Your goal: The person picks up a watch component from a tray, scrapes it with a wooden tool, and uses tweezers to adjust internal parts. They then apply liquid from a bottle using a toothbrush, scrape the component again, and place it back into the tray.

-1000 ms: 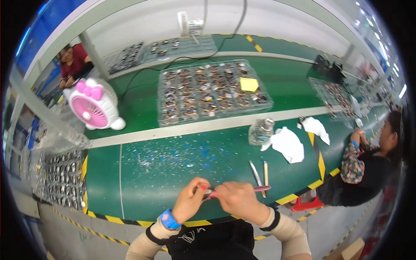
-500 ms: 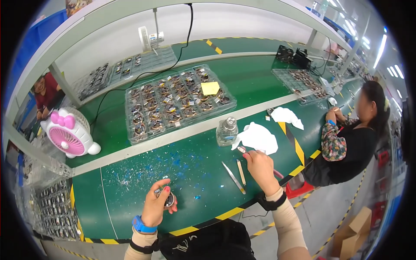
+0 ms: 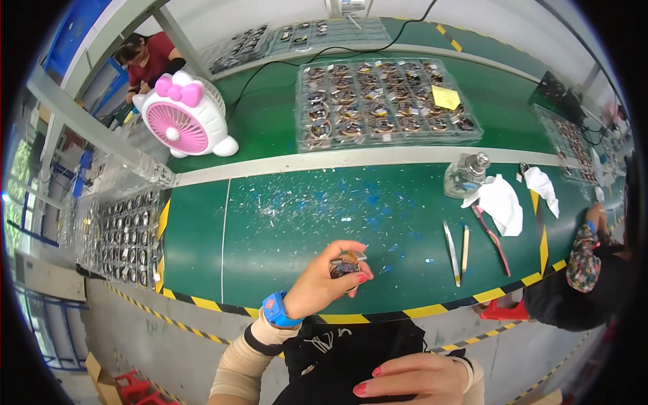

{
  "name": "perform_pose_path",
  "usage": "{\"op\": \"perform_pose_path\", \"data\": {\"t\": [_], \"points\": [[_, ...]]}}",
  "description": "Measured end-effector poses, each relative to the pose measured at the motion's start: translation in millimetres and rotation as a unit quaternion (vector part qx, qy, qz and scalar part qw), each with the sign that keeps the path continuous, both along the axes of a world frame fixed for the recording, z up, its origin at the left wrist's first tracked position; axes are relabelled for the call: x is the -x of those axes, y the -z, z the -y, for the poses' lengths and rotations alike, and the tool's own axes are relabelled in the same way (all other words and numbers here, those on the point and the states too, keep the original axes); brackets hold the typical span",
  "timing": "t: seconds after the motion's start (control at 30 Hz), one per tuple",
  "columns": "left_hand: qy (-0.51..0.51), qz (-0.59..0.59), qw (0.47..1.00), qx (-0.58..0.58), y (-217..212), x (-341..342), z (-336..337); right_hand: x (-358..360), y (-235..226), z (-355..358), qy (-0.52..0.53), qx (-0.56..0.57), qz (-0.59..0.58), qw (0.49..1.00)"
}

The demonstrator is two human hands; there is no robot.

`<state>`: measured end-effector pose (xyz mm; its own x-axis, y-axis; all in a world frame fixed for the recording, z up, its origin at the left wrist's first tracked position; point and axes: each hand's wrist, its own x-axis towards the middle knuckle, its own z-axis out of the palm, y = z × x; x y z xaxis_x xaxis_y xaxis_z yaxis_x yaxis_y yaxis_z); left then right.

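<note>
My left hand [image 3: 318, 283] is closed around a small round electronic assembly [image 3: 344, 266] with dark components, held just above the near edge of the green bench. My fingers hide part of it. Low in the view, in front of my black top, my right hand [image 3: 422, 379] has its fingers stretched out and nothing in them. On the bench to the right lie tweezers [image 3: 451, 253], a thin wooden stick [image 3: 465, 251] and a red toothbrush-like brush [image 3: 495, 241], side by side. A glass bottle with a metal top [image 3: 466, 177] stands behind them, beside a white cloth [image 3: 501, 206].
White and blue scraps [image 3: 317, 202] litter the bench. Behind a pale rail sits a clear tray of round assemblies [image 3: 388, 138] with a yellow note. A pink-and-white fan [image 3: 179, 125] stands left, near stacked trays [image 3: 128, 239]. Two people [image 3: 152, 59] [image 3: 582, 270] work nearby.
My right hand has let go of the red brush, now on the bench, and drawn back to my body. My view has turned left. The left hand still holds the assembly.
</note>
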<state>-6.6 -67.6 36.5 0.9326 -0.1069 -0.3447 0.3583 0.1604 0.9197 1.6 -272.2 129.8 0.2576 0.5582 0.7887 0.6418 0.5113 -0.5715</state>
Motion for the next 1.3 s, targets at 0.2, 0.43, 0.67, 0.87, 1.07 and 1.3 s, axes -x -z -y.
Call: {"op": "perform_pose_path", "data": {"t": [0.2,0.43,0.67,0.87,1.07,1.3], "points": [[0.028,-0.058,0.998,0.003,-4,11,-10,6,1,0,-0.009,0.290,0.157,0.944],[0.058,0.045,0.993,-0.093,9,18,-9,-32,83,-53,0.267,0.249,-0.060,0.929],[0.086,0.030,0.984,-0.155,4,14,-17,-32,86,-59,0.254,0.294,-0.231,0.892],[0.058,0.067,0.976,-0.199,14,17,-20,-42,99,-61,0.182,0.285,-0.253,0.906],[0.070,0.130,0.954,-0.261,16,18,-24,-43,99,-59,0.161,0.273,-0.337,0.886],[-0.007,0.210,0.917,-0.340,18,21,-23,-41,109,-57,0.192,0.251,-0.411,0.855]]}}
